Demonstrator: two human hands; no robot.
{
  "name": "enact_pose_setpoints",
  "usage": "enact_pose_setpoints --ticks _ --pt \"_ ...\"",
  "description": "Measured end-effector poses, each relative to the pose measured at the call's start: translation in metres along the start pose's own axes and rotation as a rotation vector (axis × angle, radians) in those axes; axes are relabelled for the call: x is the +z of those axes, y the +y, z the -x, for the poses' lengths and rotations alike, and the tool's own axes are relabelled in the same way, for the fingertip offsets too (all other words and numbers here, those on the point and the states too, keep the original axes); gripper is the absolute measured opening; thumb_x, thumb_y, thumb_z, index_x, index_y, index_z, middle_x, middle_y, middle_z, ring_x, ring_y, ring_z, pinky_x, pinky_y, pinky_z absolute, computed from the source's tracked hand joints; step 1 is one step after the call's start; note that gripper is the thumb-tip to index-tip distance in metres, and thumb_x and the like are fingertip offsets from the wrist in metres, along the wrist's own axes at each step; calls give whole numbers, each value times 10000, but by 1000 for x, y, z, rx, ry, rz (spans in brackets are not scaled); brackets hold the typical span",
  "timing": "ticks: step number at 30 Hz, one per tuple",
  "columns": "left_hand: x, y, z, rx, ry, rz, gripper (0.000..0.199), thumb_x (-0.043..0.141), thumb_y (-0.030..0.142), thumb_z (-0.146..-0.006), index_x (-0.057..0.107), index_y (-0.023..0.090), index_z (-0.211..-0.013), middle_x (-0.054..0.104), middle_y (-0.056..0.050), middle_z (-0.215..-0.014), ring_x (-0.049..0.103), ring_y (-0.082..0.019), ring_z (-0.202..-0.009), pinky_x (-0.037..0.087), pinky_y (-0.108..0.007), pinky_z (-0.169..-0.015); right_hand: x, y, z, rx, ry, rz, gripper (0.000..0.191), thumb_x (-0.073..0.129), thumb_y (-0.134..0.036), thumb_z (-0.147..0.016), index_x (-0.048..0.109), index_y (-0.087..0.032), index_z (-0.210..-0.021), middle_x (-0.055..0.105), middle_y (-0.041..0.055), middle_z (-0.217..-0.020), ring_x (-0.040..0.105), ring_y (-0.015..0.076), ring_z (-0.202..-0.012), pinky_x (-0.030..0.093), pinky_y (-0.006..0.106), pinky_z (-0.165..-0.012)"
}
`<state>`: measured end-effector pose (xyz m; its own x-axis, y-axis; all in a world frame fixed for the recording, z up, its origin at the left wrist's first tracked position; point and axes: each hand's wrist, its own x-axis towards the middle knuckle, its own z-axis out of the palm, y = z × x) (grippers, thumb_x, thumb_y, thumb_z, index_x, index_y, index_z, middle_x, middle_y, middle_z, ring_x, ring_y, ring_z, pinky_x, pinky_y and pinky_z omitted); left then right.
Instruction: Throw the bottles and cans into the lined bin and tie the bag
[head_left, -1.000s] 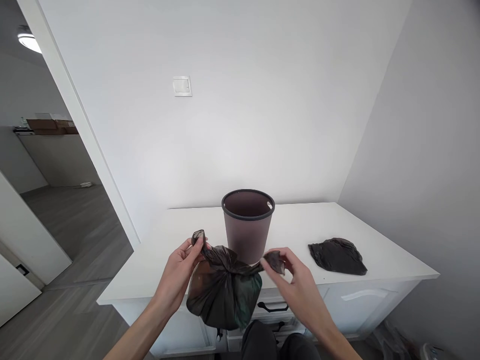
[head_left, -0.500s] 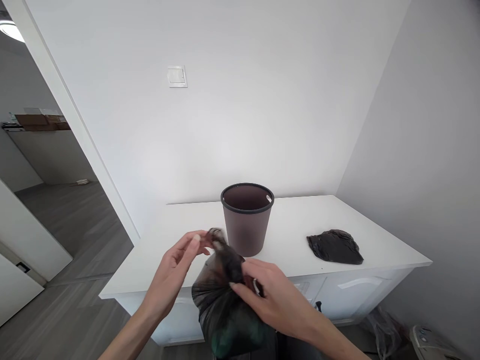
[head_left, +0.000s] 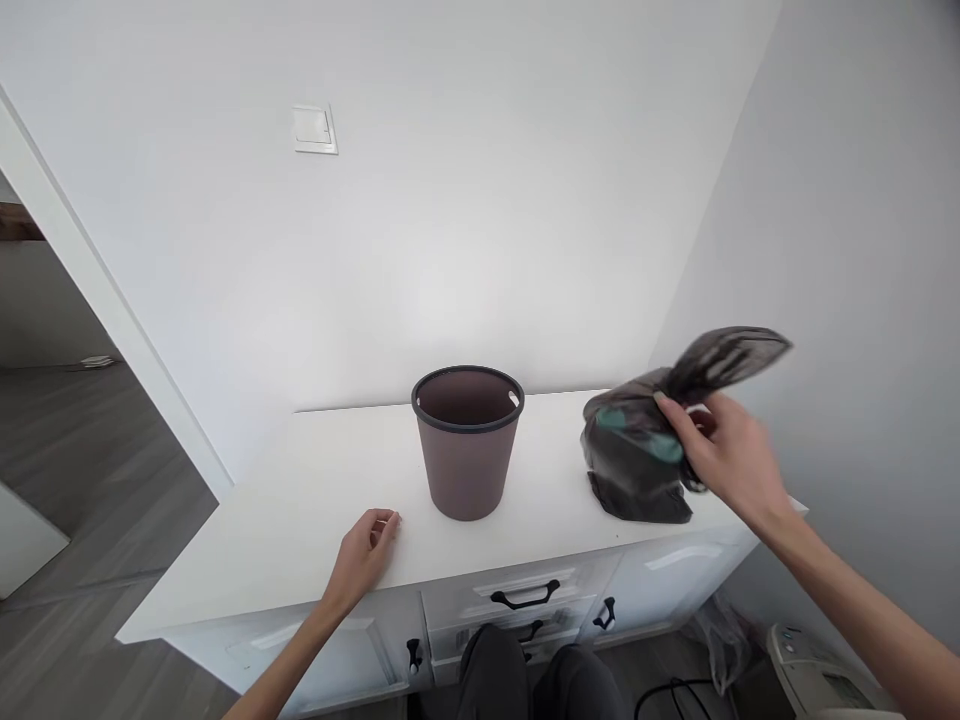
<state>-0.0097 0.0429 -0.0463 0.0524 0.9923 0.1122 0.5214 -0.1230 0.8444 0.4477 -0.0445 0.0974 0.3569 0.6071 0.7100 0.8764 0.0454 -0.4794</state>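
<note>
My right hand point(head_left: 731, 450) grips the gathered neck of a filled black garbage bag point(head_left: 634, 440), with thumb and fingers closed round it. Its loose top end flares up to the right, and something green shows through the thin plastic. Beneath it, a folded black plastic bag point(head_left: 649, 512) lies on the right of the white cabinet top point(head_left: 337, 470), partly hidden. My left hand point(head_left: 364, 550) rests near the front edge, its fingers curled together with nothing in them. Between the hands stands an upright brownish trash can point(head_left: 469, 470) with a black rim; no liner shows inside.
Drawers with black handles point(head_left: 525, 595) form the cabinet front, close to my knees point(head_left: 495, 670). A wall with a light switch point(head_left: 313, 130) rises behind. At lower right are clear plastic point(head_left: 720, 640), a cable and a grey device point(head_left: 817, 670) on the floor.
The filled bag has moved from in front of the trash can to the right, over the folded bag, in my right hand. My left hand has let go and dropped to the cabinet top.
</note>
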Motion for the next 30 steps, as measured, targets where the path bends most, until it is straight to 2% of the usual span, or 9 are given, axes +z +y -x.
enact_pose_setpoints --ticks 2,6,10,14,17,19,22,24,30 --pt "5 -5 -4 14 19 -44 461 554 675 -879 674 230 -906 714 -52 -864 617 -231 -729 460 -325 -695 35 28 -28 -72 42 141 442 441 -599 -1008 568 -233 -796 648 92 -809 591 238 -711 419 349 -630" --pt "10 -8 -6 62 26 -133 413 516 621 -930 657 239 -867 694 -33 -814 590 -223 -724 420 -310 -680 108 79 -54 -107 -121 394 313 387 -390 -1049 618 -181 -1078 638 130 -1088 565 209 -736 316 318 -571" --pt "11 -12 -4 62 47 -171 395 503 605 -947 650 250 -856 682 -34 -805 608 -237 -746 420 -326 -696 173 108 -43 -88 -335 541 293 386 -307 -1046 612 -157 -1155 623 133 -1160 570 196 -693 263 330 -545" --pt "13 -14 -1 74 48 -211 381 501 579 -961 629 253 -810 659 -30 -790 603 -238 -751 409 -336 -694 215 117 -22 -10 -467 521 261 418 -319 -1046 618 -168 -1118 649 142 -1149 630 227 -760 300 340 -581" --pt "14 -15 -1 101 49 -256 366 498 542 -975 613 249 -787 644 -25 -780 602 -234 -767 402 -330 -687 226 116 -5 95 -495 453 282 425 -352 -1038 626 -163 -1095 669 171 -1112 654 266 -808 373 361 -625" --pt "14 -17 -1 120 47 -288 363 482 524 -984 611 245 -792 645 -22 -786 604 -227 -769 409 -328 -691 226 111 9 143 -396 367 348 427 -399 -1028 609 -143 -1177 662 191 -1141 665 295 -887 442 380 -687" --pt "15 -21 -2 138 36 -338 362 447 506 -997 613 242 -813 649 -17 -791 609 -216 -769 428 -330 -709 219 97 42 21 -150 225 536 451 -462 -1001 508 -86 -1377 584 250 -1309 617 365 -1140 505 453 -875" --pt "16 -23 -2 147 33 -361 362 432 499 -999 612 240 -821 651 -17 -792 612 -211 -770 438 -333 -720 214 87 70 -122 -91 141 557 444 -462 -1002 497 -86 -1409 554 262 -1365 559 390 -1253 486 513 -983" --pt "16 -24 -1 146 35 -381 385 418 523 -990 626 237 -837 667 -29 -811 620 -215 -774 448 -336 -720 208 57 152 -216 -388 -140 409 417 -425 -1042 631 -195 -1303 658 160 -1354 599 304 -1292 476 517 -1114"
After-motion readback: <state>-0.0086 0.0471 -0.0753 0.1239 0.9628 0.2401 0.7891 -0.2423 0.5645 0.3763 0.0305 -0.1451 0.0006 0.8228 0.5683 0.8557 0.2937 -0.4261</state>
